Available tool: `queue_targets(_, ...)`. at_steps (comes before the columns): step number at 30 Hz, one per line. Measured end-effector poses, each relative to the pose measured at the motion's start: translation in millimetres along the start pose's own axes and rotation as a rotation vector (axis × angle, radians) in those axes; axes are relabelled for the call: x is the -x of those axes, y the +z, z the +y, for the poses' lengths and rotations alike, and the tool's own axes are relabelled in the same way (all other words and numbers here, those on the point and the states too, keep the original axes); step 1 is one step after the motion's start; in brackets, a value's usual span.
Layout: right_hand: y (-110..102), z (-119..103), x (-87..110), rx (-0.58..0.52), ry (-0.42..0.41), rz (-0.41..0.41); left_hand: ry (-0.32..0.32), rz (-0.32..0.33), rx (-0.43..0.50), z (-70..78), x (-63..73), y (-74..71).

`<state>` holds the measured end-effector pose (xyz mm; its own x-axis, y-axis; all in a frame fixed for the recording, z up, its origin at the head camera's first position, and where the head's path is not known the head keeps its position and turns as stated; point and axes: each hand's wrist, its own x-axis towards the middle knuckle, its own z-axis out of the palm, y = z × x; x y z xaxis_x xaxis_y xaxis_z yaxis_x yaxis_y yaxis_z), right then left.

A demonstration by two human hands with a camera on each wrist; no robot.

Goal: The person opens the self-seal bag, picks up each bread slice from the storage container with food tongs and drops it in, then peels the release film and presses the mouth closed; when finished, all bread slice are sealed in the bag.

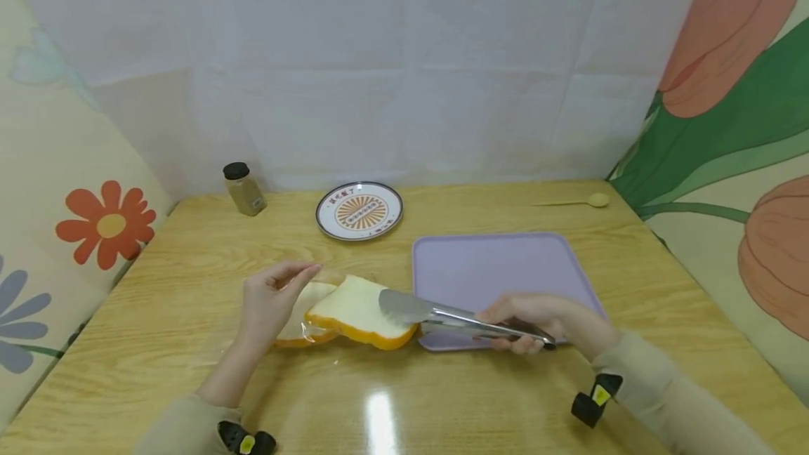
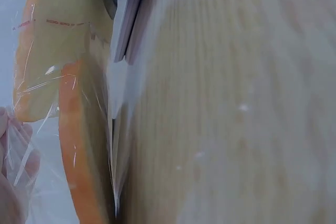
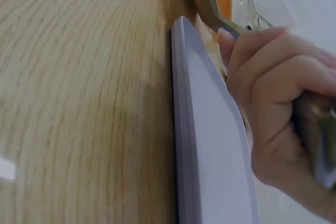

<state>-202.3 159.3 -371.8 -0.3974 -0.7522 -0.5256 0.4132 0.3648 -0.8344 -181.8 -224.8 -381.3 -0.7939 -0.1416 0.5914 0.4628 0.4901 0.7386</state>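
My left hand (image 1: 268, 304) pinches the edge of a clear plastic bag (image 2: 23, 163) at the left of the table. A slice of bread (image 1: 306, 311) with an orange-brown crust lies in the bag. A second bread slice (image 1: 360, 304) overlaps it and reaches right, towards the tray; how much of it is still inside the bag is hard to tell. Metal tongs (image 1: 455, 317) hold this second slice by its right side, one flat end on top. My right hand (image 1: 537, 318) grips the tongs' handles above the near part of the purple tray (image 1: 493, 265).
Behind the bread stands a round patterned plate (image 1: 325, 215). A jar with a black lid (image 1: 245, 192) is at the back left, and a yellowish spoon (image 1: 597, 200) lies at the back right. White cloth (image 1: 404, 90) hangs behind the table.
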Motion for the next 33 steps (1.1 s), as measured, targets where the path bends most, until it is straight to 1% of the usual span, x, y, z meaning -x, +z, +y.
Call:
queue_targets(3, 3, 0, 0.0, 0.007, 0.01, -0.006, 0.035, -0.003, 0.03, -0.9, 1.7, -1.7)
queue_targets(6, 3, 0, -0.6, 0.019, -0.012, 0.03, 0.07, -0.045, 0.064, -4.2, 1.9, -2.5)
queue_targets(7, 3, 0, -1.1, 0.028, -0.019, 0.051, 0.069, -0.061, 0.077, -4.9, 2.2, -2.9)
queue_targets(10, 1, 0, -2.7, 0.057, -0.023, 0.122, 0.037, -0.102, 0.121, -5.7, 2.8, -3.8)
queue_targets(13, -1, 0, -3.7, 0.088, -0.02, 0.188, 0.027, -0.14, 0.147, -5.2, 2.7, -3.7)
queue_targets(16, -2, -1, -4.7, 0.096, -0.039, 0.23, 0.038, -0.161, 0.142, -5.8, 2.5, -3.3)
queue_targets(19, -2, -2, -4.8, 0.121, -0.079, 0.259, 0.035, -0.175, 0.104, -6.9, 2.8, -3.0)
queue_targets(21, -1, -4, -3.7, 0.194, -0.119, 0.289, 0.055, -0.202, 0.077, -8.7, 3.2, -2.7)
queue_targets(24, 0, -10, -0.1, 0.339, -0.175, 0.334, 0.114, -0.236, 0.021, -9.7, 3.2, -2.1)
queue_targets(26, 0, -16, 3.8, 0.422, -0.195, 0.345, 0.152, -0.241, 0.008, -9.8, 2.8, -1.2)
queue_targets(29, -2, -26, 12.0, 0.511, -0.214, 0.347, 0.167, -0.235, 0.012, -7.2, 2.8, 0.0)
queue_targets(33, -5, -39, 22.6, 0.624, -0.241, 0.362, 0.149, -0.26, 0.073, -3.7, 3.3, 1.3)
